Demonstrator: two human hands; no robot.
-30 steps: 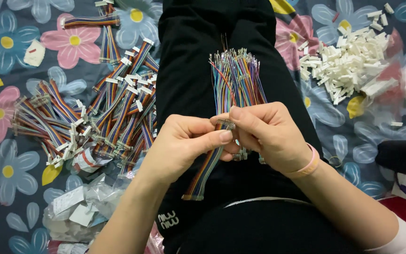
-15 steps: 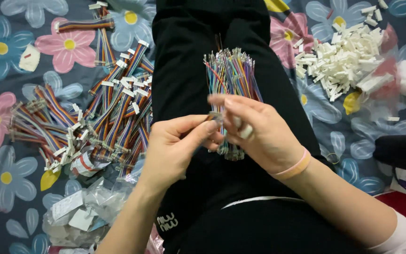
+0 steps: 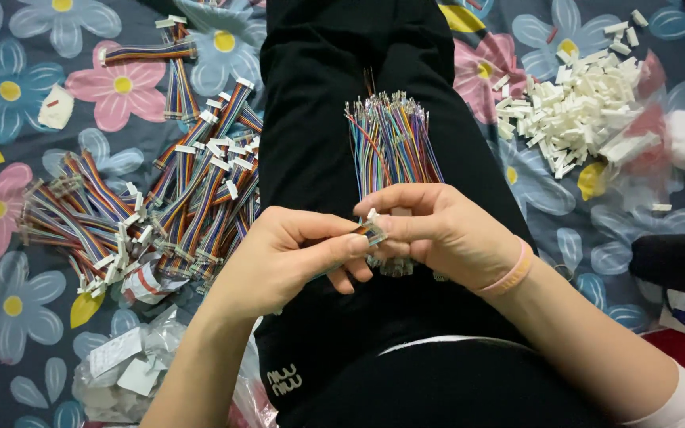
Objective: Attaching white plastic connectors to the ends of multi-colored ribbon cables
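Head view: a small white connector (image 3: 373,231) is pinched between left hand (image 3: 295,254) and right hand (image 3: 445,234), rainbow wire bundle (image 3: 394,143) fanned out behind.

Centre lane over black trouser leg (image 3: 319,119) mostly open above loose multicoloured wire bundle (image 3: 394,139); bundle lying lengthwise on the leg, blocking its middle. Left hand (image 3: 287,257) and right hand (image 3: 445,234) meeting fingertip to fingertip just below the bundle, closing off passage there. Left side crowded: heap of finished rainbow ribbon cables (image 3: 160,206) against the leg, crumpled clear plastic bags (image 3: 124,368) nearer. Right side: pile of white connector housings (image 3: 576,115) well apart from the leg, bare strip of floral sheet (image 3: 549,206) between.
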